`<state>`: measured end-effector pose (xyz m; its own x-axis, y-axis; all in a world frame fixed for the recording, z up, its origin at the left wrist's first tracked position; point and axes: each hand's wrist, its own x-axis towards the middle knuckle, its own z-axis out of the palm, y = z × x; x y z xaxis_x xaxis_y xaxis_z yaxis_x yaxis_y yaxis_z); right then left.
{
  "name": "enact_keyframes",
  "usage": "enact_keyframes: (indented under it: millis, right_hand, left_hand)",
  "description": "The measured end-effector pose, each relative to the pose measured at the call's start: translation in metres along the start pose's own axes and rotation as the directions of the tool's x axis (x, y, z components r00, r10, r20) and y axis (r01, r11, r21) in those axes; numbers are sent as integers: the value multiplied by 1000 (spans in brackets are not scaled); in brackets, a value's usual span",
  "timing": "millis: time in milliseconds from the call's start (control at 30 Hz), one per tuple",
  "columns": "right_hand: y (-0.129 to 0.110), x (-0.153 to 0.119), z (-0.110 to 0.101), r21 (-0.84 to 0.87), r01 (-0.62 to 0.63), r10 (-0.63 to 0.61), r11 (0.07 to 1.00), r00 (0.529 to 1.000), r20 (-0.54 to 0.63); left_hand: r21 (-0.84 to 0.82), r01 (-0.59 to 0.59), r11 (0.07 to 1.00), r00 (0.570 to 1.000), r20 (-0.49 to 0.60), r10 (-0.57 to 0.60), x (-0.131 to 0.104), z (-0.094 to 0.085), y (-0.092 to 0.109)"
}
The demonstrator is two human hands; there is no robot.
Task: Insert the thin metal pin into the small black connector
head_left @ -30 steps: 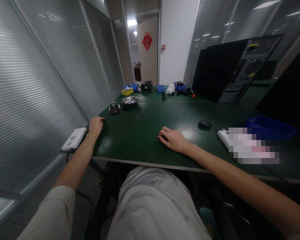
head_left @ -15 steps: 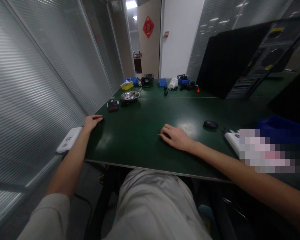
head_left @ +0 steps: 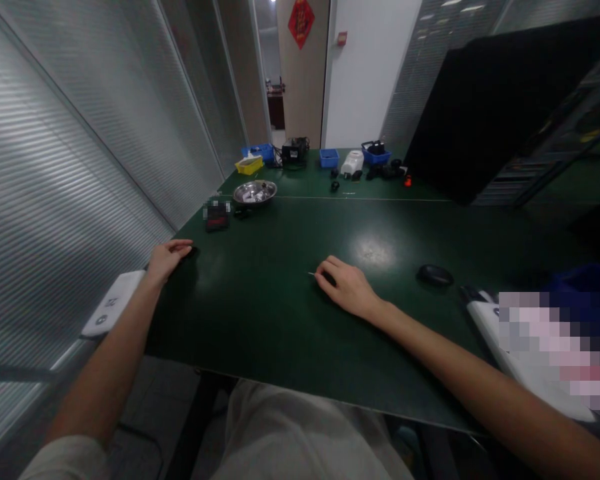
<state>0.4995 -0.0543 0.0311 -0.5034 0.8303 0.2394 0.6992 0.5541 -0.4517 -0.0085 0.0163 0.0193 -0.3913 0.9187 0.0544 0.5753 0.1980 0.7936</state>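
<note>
White device [head_left: 114, 305], far left. Left hand [head_left: 164, 261] at counter [head_left: 260, 320] edge, fingers loosely together by small dark item [head_left: 193, 251], grip unclear. Thin pale stick [head_left: 311, 273] mid-counter, pinched in right hand [head_left: 349, 287] fingers. Black mouse [head_left: 435, 275] right.

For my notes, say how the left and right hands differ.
The left hand is far left at the table; the right hand nearer its middle. The left hand's fingers look straighter; the right hand's, curled. The right hand pinches a thin pale piece; the left hand has a dark item near its tips, grip unclear. Both are bare.
</note>
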Motion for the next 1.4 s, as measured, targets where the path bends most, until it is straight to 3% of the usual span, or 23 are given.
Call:
enact_keyframes:
  millis: [67,133,200,267,333,433,533,733,867,1133,1400]
  right_hand:
    - [-1,2,0,6,-30,30,1000,1000,-6]
    - [-3,4,-1,2,-46,46,999,999,12]
    - [-5,8,-2,9,-58,58,998,998,7]
    - [-5,11,-3,6,-71,71,997,997,-12]
    - [-2,15,-5,9,-100,100,995,994,-46]
    - [8,18,-8,62,-160,167,985,978,-122]
    - [19,17,-10,117,-181,198,976,968,-154]
    - [25,12,-6,110,-136,146,985,986,-86]
    - [26,13,-6,132,-138,148,982,987,-67]
    - [29,13,-6,84,-145,147,986,989,-14]
    - [29,12,-6,90,-137,137,986,991,11]
  left_hand:
    - [-42,-4,999,997,79,7,-11,16,18]
    - [-91,-41,995,961,268,64,-34,45,47]
    - [-105,-150,983,848,498,182,-67,84,83]
    - [-166,-272,948,716,623,315,-99,126,120]
    - [-263,-327,908,626,660,417,-120,161,149]
    - [-319,-367,874,602,635,484,-127,190,173]
    - [-309,-409,859,592,627,507,-118,196,176]
    - [-307,-523,795,522,622,584,-114,194,169]
    - [-311,-533,787,479,655,584,-112,198,163]
    - [-326,-521,789,481,651,587,-109,198,164]
    - [-367,-558,745,491,578,652,-110,200,165]
